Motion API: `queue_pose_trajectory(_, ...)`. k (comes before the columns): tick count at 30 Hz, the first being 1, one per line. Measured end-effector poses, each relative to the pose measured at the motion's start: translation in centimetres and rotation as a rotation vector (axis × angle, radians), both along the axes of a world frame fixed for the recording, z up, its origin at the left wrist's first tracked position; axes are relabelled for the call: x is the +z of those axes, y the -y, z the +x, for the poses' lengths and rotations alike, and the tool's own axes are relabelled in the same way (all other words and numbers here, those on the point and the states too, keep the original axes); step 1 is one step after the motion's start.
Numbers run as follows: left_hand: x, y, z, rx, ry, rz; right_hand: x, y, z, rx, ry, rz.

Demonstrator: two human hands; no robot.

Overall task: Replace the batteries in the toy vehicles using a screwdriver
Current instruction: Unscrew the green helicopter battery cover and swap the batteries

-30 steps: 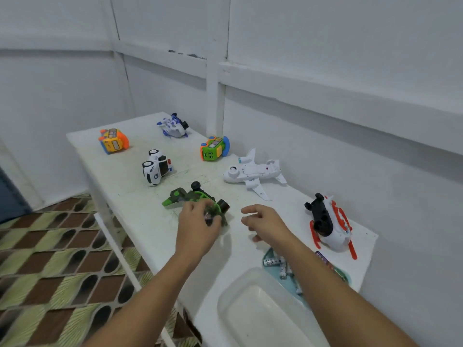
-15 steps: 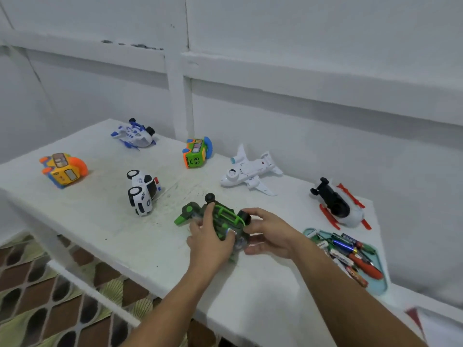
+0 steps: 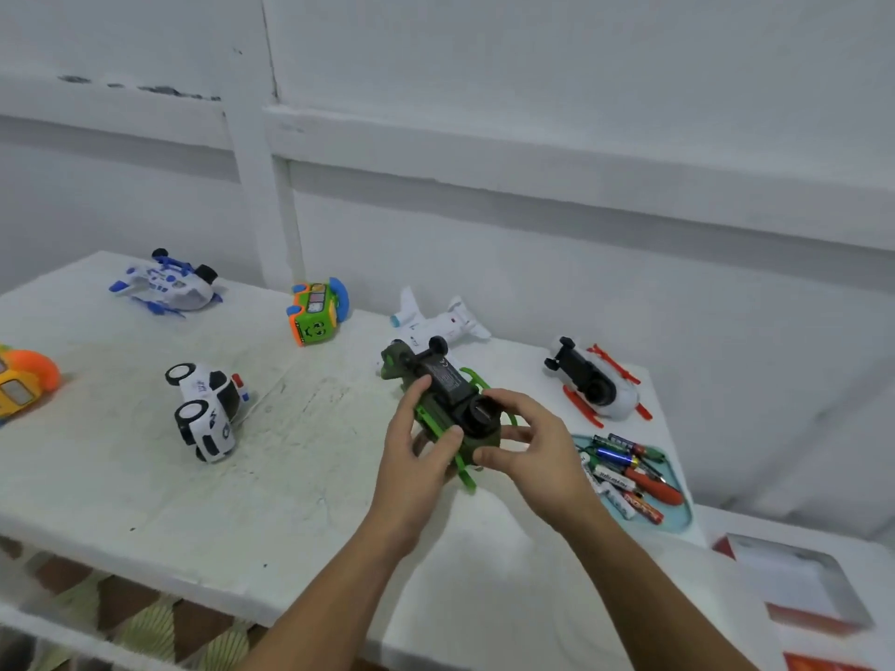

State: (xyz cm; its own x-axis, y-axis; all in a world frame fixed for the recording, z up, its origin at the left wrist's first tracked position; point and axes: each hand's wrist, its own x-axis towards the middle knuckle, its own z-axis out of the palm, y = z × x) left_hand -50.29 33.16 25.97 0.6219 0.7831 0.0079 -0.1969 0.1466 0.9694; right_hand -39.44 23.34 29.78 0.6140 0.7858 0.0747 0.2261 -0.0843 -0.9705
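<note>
Left hand (image 3: 416, 457) and right hand (image 3: 537, 460) each grip one dark green plastic toy helicopter (image 3: 448, 380), held underside up over the white desk (image 3: 121, 477).

Six more toys lie on the desk:
- white toy plane (image 3: 436, 319), partly hidden behind the held toy
- green-orange toy bus (image 3: 317, 312)
- white-blue toy helicopter (image 3: 164, 283)
- white-black police car (image 3: 208, 411)
- orange-yellow toy (image 3: 24, 380), cut off at the left edge
- white-red toy helicopter (image 3: 595, 385)

One teal tray (image 3: 678, 520), just right of the hands, holds batteries (image 3: 615, 455) (count unclear) and one red-handled screwdriver (image 3: 654, 486).

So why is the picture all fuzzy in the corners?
Head view: the wide lens smears its edges, so the patterned floor bottom left and the red-edged box bottom right blur; the green toy mid-frame is sharper; light is soft, shadows faint.
</note>
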Motion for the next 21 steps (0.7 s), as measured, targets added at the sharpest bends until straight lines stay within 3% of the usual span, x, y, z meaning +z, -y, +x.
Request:
queue_pose_trajectory(9,0.5,1.3,3.2,-0.088,0.084,-0.015,-0.1,3.1,3.1,-0.003,0.042,-0.005)
queue_pose_trajectory(14,0.3,2.6,4.7,-0.111,0.09,-0.056,0.4,5.7,6.7,0.114,-0.104,0.045)
queue_pose_trajectory(19,-0.3,4.1,5.8,-0.112,0.087,-0.084,-0.6,8.0,10.2,0.06,-0.282,0.049)
queue_pose_trajectory(21,-0.5,4.7,6.0,-0.114,0.083,-0.075,-1.0,9.1,11.5,0.012,-0.217,-0.009)
